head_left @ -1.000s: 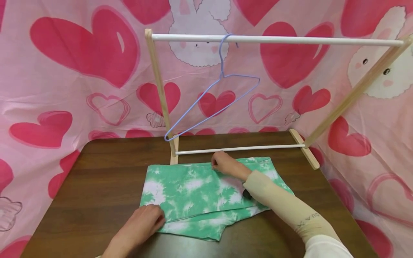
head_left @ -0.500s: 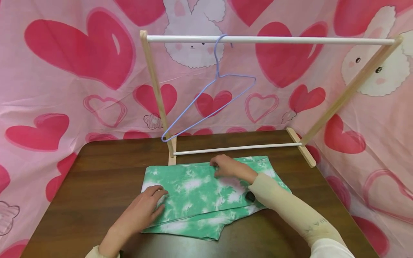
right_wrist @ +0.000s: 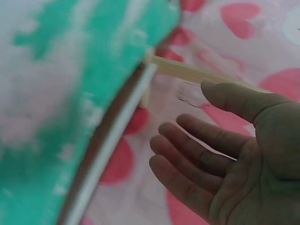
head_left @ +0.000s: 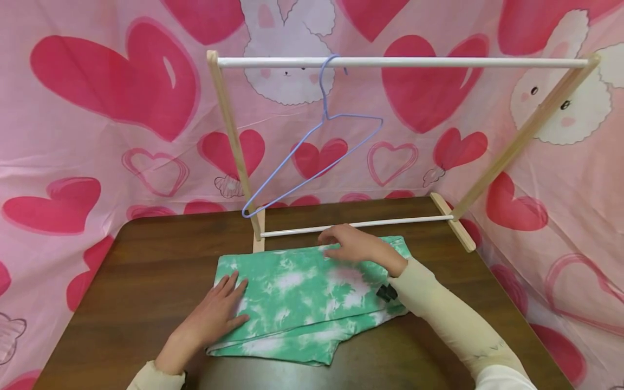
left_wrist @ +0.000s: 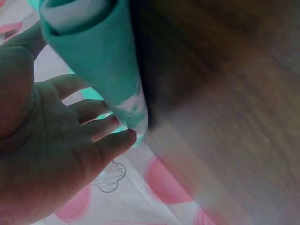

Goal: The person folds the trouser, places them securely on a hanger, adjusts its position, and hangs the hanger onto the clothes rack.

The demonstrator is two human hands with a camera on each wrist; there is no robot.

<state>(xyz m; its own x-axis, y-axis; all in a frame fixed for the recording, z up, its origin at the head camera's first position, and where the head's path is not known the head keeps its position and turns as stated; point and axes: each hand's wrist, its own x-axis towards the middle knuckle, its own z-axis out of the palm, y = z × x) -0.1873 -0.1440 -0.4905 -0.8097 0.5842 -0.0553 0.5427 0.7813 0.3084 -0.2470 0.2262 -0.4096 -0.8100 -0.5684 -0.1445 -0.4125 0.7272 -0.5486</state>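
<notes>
A folded green-and-white tie-dye garment point(head_left: 292, 287) lies flat on the brown table, with a lower layer sticking out toward the near side. My left hand point(head_left: 216, 311) rests on its left edge, fingers spread. In the left wrist view, fingers point(left_wrist: 112, 145) reach along the rolled fold of the cloth point(left_wrist: 101, 61). Over the garment's far edge hovers my right hand point(head_left: 358, 244), fingers relaxed and loosely bent. The right wrist view shows that hand point(right_wrist: 234, 164) apart from the cloth, holding nothing.
Behind the garment stands a wooden rack with a white top rail point(head_left: 414, 62) and a low white bar point(head_left: 385, 222). A blue hanger point(head_left: 292, 157) hangs from the top rail. Pink heart-print fabric point(head_left: 97, 135) surrounds the brown table point(head_left: 146, 260).
My left hand has shifted from the near left corner up along the left edge, its fingers spreading. My right hand has lifted slightly off the cloth, its fingers opening. The garment stays almost in place.
</notes>
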